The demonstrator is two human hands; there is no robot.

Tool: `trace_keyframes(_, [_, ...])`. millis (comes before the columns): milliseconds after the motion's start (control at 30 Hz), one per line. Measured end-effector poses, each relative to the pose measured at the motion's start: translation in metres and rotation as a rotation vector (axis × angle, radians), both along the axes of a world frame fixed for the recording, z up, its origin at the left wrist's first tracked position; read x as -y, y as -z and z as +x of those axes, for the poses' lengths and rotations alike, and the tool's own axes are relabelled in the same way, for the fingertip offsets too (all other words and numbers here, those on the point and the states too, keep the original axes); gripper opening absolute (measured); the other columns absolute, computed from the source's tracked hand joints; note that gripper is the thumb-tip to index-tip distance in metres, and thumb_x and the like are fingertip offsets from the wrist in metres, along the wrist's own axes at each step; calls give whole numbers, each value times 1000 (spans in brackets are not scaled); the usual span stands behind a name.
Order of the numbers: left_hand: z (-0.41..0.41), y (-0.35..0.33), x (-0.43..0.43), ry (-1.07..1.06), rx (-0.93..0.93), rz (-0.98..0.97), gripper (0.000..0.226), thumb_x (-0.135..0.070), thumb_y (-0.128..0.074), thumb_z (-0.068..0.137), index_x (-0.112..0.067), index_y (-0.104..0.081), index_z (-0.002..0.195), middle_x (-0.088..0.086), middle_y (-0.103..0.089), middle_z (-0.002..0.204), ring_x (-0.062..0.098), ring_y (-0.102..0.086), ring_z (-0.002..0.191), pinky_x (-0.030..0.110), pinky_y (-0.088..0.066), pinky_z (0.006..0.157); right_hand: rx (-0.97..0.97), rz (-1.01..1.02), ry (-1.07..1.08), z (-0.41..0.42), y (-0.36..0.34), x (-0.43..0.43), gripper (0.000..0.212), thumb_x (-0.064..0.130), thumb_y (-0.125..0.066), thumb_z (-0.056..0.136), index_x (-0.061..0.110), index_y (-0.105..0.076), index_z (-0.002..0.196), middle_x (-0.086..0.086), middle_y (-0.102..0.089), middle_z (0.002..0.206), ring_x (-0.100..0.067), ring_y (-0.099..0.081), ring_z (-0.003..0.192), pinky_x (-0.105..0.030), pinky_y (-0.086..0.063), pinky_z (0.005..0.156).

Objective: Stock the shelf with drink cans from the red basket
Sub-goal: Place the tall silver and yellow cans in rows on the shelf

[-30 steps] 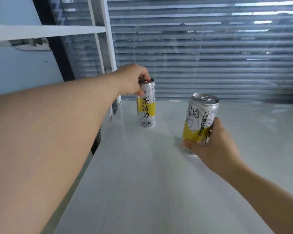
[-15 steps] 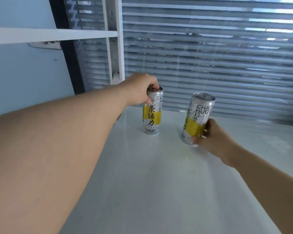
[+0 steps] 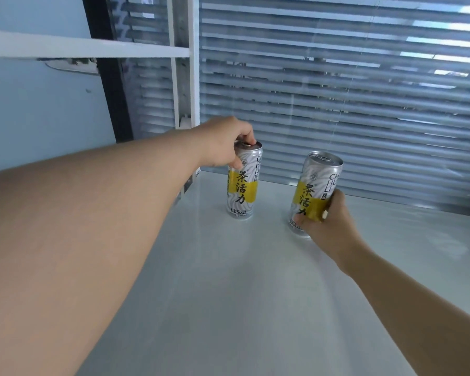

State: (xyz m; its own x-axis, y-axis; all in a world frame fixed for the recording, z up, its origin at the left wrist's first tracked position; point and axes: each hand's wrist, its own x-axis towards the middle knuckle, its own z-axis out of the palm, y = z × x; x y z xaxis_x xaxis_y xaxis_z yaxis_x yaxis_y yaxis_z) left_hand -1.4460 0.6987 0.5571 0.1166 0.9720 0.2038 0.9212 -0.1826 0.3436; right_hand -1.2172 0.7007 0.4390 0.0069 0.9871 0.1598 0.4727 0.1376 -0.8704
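Two tall silver and yellow drink cans are on the white shelf board [image 3: 228, 280]. The left can [image 3: 243, 185] stands upright near the back left corner; my left hand [image 3: 223, 145] grips its top rim from above and the side. My right hand [image 3: 326, 221] holds the lower half of the right can [image 3: 314, 191], which leans slightly left, with its base at the board. The two cans are about a can's width or two apart. The red basket is out of view.
Grey slatted blinds [image 3: 337, 104] close the back of the shelf. A white upright post [image 3: 186, 85] stands at the back left, with an upper shelf board [image 3: 79, 47] running left from it. A pale blue wall [image 3: 38, 109] lies to the left.
My right hand carried the right can farther back and to the right, level with the left can, and turned its label toward me. My left hand stayed on the left can.
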Motion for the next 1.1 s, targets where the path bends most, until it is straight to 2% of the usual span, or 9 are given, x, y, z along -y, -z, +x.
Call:
trace_keyframes(67, [0, 1, 0, -3, 1, 8, 54, -7, -79, 73, -20, -59, 121, -2, -58, 132, 19, -54, 117, 25, -36, 87, 4, 65, 64, -5, -1, 2, 77, 24, -87, 68, 15, -41, 129, 1, -48, 123, -18, -49, 110, -35, -43, 93])
trace_keyframes(200, [-1, 3, 0, -3, 13, 13, 52, -6, -79, 74, -20, -59, 120, -2, -58, 132, 19, -54, 116, 25, -38, 88, 43, 64, 70, -8, -7, 1, 65, 20, -85, 69, 14, -48, 122, 1, -58, 110, -24, -57, 101, -32, -42, 78])
trace_keyframes(367, [0, 2, 0, -4, 6, 6, 54, -6, -79, 74, -20, -59, 122, -1, -58, 132, 19, -55, 115, 25, -37, 86, 76, 28, 42, -13, -13, -4, 72, 20, -88, 67, 13, -46, 126, 4, -56, 104, -20, -55, 95, -32, -42, 78])
trace_keyframes(800, [-1, 5, 2, 1, 2, 16, 50, -6, -77, 76, -21, -58, 119, -2, -59, 130, 20, -56, 112, 29, -43, 91, 102, -10, 28, -17, -18, -8, 66, 18, -87, 67, 13, -49, 121, 2, -59, 102, -22, -56, 94, -31, -42, 74])
trace_keyframes(967, [0, 8, 3, -3, 19, 13, 49, -6, -73, 79, -22, -55, 121, 1, -61, 122, 22, -58, 105, 41, -52, 90, 69, -21, 10, -16, -19, -6, 69, 17, -87, 67, 12, -49, 124, 3, -58, 104, -19, -55, 93, -29, -40, 75])
trace_keyframes(1100, [0, 13, 9, -3, 75, 20, 54, -3, -69, 82, -23, -52, 130, 3, -58, 130, 22, -55, 114, 36, -46, 98, 46, -66, -10, -18, -26, -3, 75, 22, -88, 66, 14, -46, 127, 1, -58, 110, -21, -57, 99, -32, -42, 77])
